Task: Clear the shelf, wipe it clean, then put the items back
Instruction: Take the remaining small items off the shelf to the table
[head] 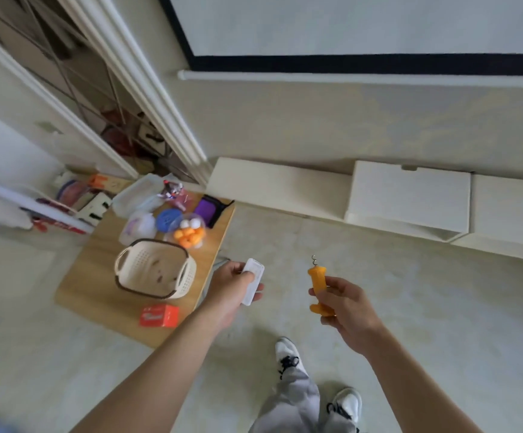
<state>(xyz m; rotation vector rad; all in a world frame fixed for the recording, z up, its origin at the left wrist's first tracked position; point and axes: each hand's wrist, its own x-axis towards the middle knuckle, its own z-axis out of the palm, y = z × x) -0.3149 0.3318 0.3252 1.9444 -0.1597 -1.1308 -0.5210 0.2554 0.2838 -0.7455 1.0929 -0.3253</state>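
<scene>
Orange plastic is showing in the right hand [347, 310], whose fingers are curling round the handle of a corkscrew [318, 285]; its metal spiral is pointing toward the far wall. The left hand [232, 285] is gripping a small white device [254, 276], thumb lying on top. Both hands are hovering above the floor [410, 307], the left one just beside the right edge of a low wooden worktop [91, 285]. That worktop is carrying a cream basket [155, 270], a red box [159, 316] near it, and farther off a tub of orange and white balls [189, 234], a blue lid [168, 220] and a purple pouch [207, 209].
</scene>
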